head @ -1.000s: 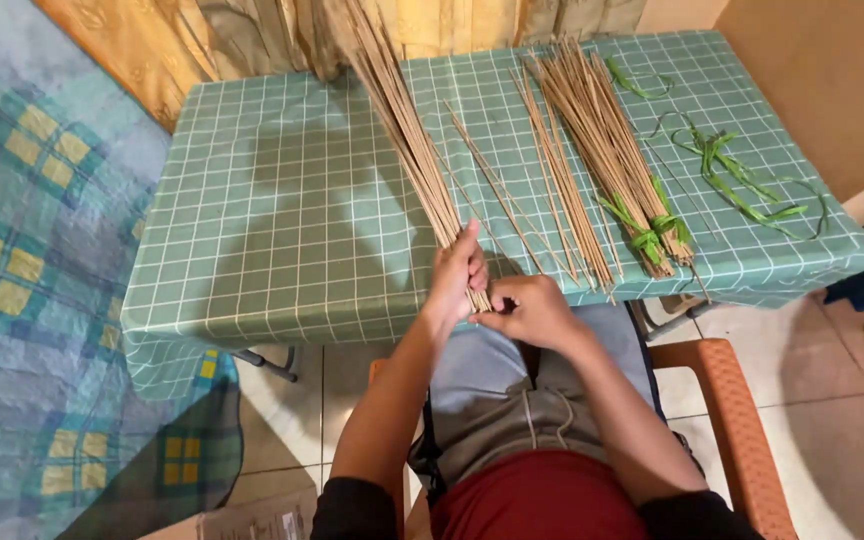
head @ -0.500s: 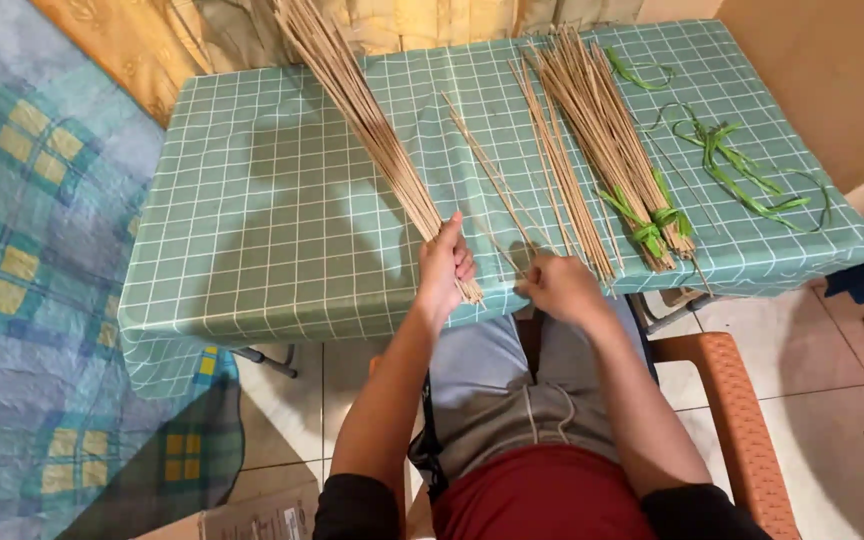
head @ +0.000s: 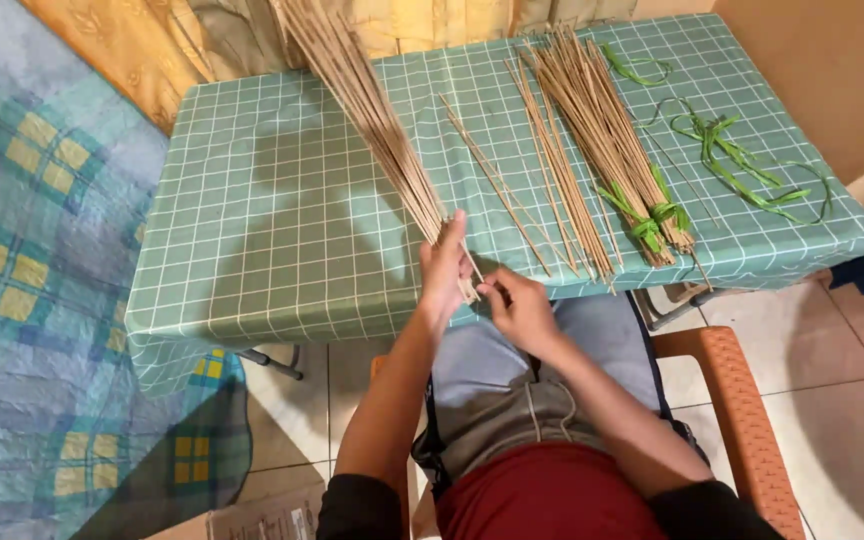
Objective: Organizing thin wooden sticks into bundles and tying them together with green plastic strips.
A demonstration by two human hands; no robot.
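My left hand [head: 444, 265] grips the near end of a long bundle of thin tan sticks [head: 362, 110] that slants up and left across the green checked tablecloth [head: 252, 220]. My right hand [head: 517, 305] sits just right of it at the table's front edge, fingertips pinching the stick ends by the left hand. Whether it holds one stick I cannot tell for sure.
A few loose sticks [head: 497, 185] lie mid-table. To the right is a bundle of sticks tied with green strips [head: 612, 150], and loose green leaf strips [head: 742, 165] lie beyond it. An orange chair arm [head: 732, 390] is at my right, and a patterned blue cloth [head: 42, 300] at my left.
The bundle in my left hand has swung its far end leftward. My right hand reached out to the loose sticks and came back beside the left hand.
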